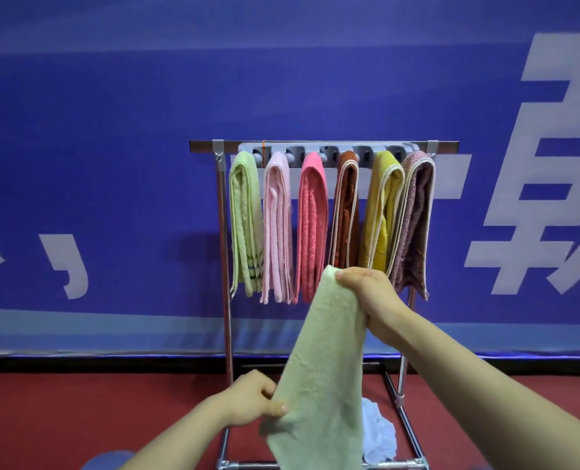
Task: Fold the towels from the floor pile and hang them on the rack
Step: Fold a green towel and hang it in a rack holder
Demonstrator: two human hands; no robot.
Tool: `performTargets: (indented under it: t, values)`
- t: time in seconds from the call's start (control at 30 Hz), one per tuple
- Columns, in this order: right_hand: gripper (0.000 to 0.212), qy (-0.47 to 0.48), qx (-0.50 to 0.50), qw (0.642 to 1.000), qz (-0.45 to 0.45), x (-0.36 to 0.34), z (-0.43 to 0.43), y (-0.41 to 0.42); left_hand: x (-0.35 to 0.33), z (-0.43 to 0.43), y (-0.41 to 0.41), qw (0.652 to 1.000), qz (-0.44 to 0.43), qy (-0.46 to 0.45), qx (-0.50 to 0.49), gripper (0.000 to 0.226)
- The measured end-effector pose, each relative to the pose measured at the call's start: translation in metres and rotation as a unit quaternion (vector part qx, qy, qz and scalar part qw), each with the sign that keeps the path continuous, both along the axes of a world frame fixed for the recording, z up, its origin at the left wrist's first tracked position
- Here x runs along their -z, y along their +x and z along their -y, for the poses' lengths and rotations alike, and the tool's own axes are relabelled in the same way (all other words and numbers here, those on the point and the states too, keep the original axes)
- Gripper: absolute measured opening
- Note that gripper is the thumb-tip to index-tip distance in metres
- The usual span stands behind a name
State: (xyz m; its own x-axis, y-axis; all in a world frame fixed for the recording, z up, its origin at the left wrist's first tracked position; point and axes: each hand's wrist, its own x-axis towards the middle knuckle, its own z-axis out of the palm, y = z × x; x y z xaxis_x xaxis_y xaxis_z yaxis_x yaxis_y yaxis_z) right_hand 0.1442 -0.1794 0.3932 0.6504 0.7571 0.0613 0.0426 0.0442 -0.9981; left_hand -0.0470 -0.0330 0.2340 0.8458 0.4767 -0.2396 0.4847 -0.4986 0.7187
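Observation:
A pale green towel (326, 361) hangs stretched between my hands in front of the rack. My right hand (370, 293) grips its upper end at centre. Lower down, my left hand (251, 398) pinches its left edge. Behind stands a metal rack (224, 232) whose top bar carries several folded towels: light green (246, 222), light pink (276, 228), coral pink (312, 225), rust brown (346, 212), mustard yellow (382, 212) and mauve (414, 218). A pale blue towel (378, 432) lies crumpled on the floor inside the rack's base, partly hidden by the held towel.
A blue banner wall (112, 164) with large white characters stands right behind the rack. The floor (78, 408) is red. The rack's base frame (410, 432) runs along the floor at bottom centre.

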Motion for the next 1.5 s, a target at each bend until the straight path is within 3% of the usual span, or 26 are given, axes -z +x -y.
performTargets:
  t: [0.17, 0.3, 0.47, 0.63, 0.7, 0.8, 0.83, 0.87, 0.9, 0.93, 0.97, 1.0, 1.03, 1.1, 1.2, 1.5]
  values:
    - [0.028, -0.012, 0.050, 0.998, 0.027, -0.001, 0.015, 0.023, 0.021, -0.018, -0.022, 0.998, -0.029, 0.016, -0.045, 0.034]
    - [0.029, -0.053, 0.025, 0.997, 0.045, 0.014, 0.029, 0.040, 0.019, -0.033, -0.034, 0.992, 0.022, 0.037, -0.115, 0.040]
    - [0.028, -0.214, 0.044, 0.966, 0.136, 0.047, 0.038, 0.068, -0.012, -0.040, -0.043, 0.981, 0.077, -0.009, -0.181, 0.028]
    - [0.024, -0.265, 0.151, 0.931, 0.201, 0.033, 0.032, 0.093, -0.101, -0.068, -0.036, 0.983, 0.019, 0.135, -0.126, 0.036]
    - [0.023, -0.229, 0.233, 0.909, 0.258, -0.001, 0.028, 0.090, -0.153, -0.082, -0.018, 0.955, 0.063, 0.252, -0.142, 0.035]
    - [0.022, 0.015, 0.370, 0.890, 0.266, -0.036, 0.026, 0.064, -0.194, -0.072, 0.003, 0.849, 0.297, 0.380, -0.217, 0.024]
    - [0.019, 0.066, 0.376, 0.881, 0.280, -0.032, 0.028, 0.052, -0.190, -0.063, 0.004, 0.811, 0.346, 0.416, -0.223, 0.019]
    - [0.019, 0.062, 0.350, 0.883, 0.305, -0.019, 0.028, 0.048, -0.177, -0.058, 0.004, 0.807, 0.331, 0.449, -0.193, 0.018]
    - [0.020, -0.021, 0.292, 0.895, 0.337, 0.004, 0.028, 0.048, -0.154, -0.052, -0.001, 0.850, 0.225, 0.460, -0.124, 0.019]
    - [0.022, -0.159, 0.212, 0.893, 0.364, 0.035, 0.028, 0.051, -0.122, -0.051, -0.007, 0.895, 0.055, 0.440, -0.036, 0.022]
    - [0.025, -0.301, 0.140, 0.870, 0.365, 0.068, 0.028, 0.060, -0.094, -0.049, -0.019, 0.910, -0.142, 0.389, 0.029, 0.022]
    - [0.027, -0.395, 0.104, 0.843, 0.350, 0.093, 0.031, 0.066, -0.068, -0.051, -0.031, 0.909, -0.243, 0.335, 0.043, 0.022]
    - [0.031, -0.423, 0.099, 0.842, 0.319, 0.110, 0.035, 0.068, -0.050, -0.053, -0.042, 0.921, -0.254, 0.296, 0.024, 0.026]
    - [0.036, -0.403, 0.129, 0.854, 0.301, 0.118, 0.035, 0.067, -0.036, -0.061, -0.050, 0.946, -0.181, 0.266, -0.040, 0.033]
    - [0.035, -0.354, 0.150, 0.864, 0.325, 0.116, 0.026, 0.068, -0.039, -0.070, -0.046, 0.950, -0.123, 0.277, -0.070, 0.033]
    - [0.033, -0.316, 0.189, 0.898, 0.241, 0.131, -0.005, 0.082, -0.017, -0.098, -0.031, 0.965, -0.010, 0.173, -0.196, 0.027]
